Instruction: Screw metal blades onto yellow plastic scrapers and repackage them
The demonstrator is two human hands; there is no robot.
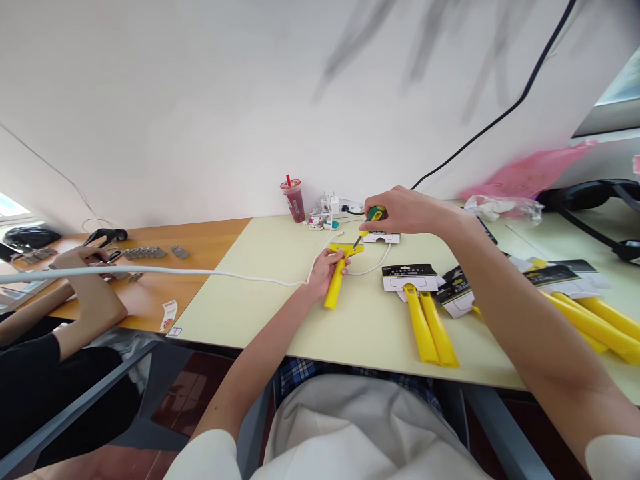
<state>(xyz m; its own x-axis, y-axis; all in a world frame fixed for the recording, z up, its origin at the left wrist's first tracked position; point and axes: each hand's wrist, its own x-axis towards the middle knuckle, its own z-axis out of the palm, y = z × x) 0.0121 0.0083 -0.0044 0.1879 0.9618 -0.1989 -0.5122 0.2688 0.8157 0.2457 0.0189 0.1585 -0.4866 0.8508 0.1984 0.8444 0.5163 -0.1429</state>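
Observation:
My left hand (pixel 324 272) is closed around a yellow scraper (pixel 335 288), holding it by the upper handle just above the table, its wide head pointing away from me. My right hand (pixel 393 208) grips a screwdriver (pixel 374 215) with a green and yellow handle. The screwdriver slants down, and its tip meets the right part of the scraper's head, at what looks like a screw. To the right lie two more yellow scrapers (pixel 425 327) with black-and-white cards over their heads. Behind my right hand is another card (pixel 383 238), partly hidden.
More carded yellow scrapers (pixel 595 320) lie at the right under my forearm. A drink cup (pixel 294 200) and a power strip (pixel 345 207) stand by the wall. A white cable (pixel 260 277) crosses the table. At left, a co-worker's hands (pixel 83 260) are near small metal parts (pixel 145 253).

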